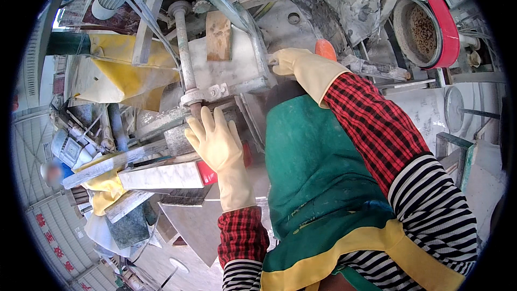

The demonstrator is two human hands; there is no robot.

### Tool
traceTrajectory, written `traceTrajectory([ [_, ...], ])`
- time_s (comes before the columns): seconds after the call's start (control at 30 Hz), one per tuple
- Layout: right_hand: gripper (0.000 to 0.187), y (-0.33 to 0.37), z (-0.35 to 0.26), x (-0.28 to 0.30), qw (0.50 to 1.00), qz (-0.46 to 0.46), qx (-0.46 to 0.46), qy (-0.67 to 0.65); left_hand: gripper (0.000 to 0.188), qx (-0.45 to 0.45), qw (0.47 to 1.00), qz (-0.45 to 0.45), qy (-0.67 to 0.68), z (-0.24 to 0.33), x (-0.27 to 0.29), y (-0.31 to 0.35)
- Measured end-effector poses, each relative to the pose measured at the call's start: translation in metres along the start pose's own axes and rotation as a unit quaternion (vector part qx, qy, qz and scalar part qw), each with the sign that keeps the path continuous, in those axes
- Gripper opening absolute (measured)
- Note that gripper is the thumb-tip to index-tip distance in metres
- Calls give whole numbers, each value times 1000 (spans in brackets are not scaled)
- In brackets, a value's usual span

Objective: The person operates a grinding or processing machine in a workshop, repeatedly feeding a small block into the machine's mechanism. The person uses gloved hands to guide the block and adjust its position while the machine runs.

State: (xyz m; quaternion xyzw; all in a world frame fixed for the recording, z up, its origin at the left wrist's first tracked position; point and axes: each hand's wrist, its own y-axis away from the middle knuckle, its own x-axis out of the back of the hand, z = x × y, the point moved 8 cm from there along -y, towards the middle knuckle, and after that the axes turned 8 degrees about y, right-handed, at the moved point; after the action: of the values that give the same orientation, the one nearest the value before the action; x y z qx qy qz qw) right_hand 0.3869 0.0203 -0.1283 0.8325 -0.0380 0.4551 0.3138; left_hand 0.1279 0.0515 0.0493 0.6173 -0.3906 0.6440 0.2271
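My left hand (218, 143), in a cream rubber glove, is open with its fingers spread. Its fingertips are by the lower end of a worn metal shaft (184, 54) with a bolted collar (203, 95); whether they touch it I cannot tell. My right hand (293, 62), gloved alike, reaches farther ahead with curled fingers at the edge of a grey metal frame (257, 48). What they close on is hidden. Behind that hand shows a rounded orange piece (325, 49). Inside the frame, a wooden block (218, 36) lies on a pale, dusty plate (202, 67).
Yellow sheeting (145, 67) hangs left of the shaft. Stone-like slabs and wooden strips lean at the left, among them a white marbled bar (161, 177). A round tub (417, 32) with a red band stands at the far right. Far left, a person (59, 171) is partly visible.
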Motion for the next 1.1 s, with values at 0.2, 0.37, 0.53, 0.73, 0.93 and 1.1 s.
traceTrajectory([
  [0.2, 43, 0, 0, -1, 1000, 2, 0, -4, 46, 10, 1000, -22, -10, 4, -5, 0],
  [0.37, 43, -1, 4, -3, 999, 27, 20, -8, 46, 7, 1000, -18, -7, 7, -10, 1],
  [0.53, 47, 5, -2, 2, 1000, -21, 5, -20, 46, 6, 1000, -26, -11, 10, -13, 3],
  [0.73, 50, -1, 0, -3, 1000, -26, -9, -14, 43, 15, 999, -46, 6, 14, -18, 3],
  [0.93, 49, -4, 1, -6, 1000, -23, 3, -5, 38, 13, 999, -44, 24, 18, -21, 3],
  [1.1, 50, 6, -3, 3, 999, -45, -21, -3, 33, 5, 999, -41, 29, 22, -25, 2],
])
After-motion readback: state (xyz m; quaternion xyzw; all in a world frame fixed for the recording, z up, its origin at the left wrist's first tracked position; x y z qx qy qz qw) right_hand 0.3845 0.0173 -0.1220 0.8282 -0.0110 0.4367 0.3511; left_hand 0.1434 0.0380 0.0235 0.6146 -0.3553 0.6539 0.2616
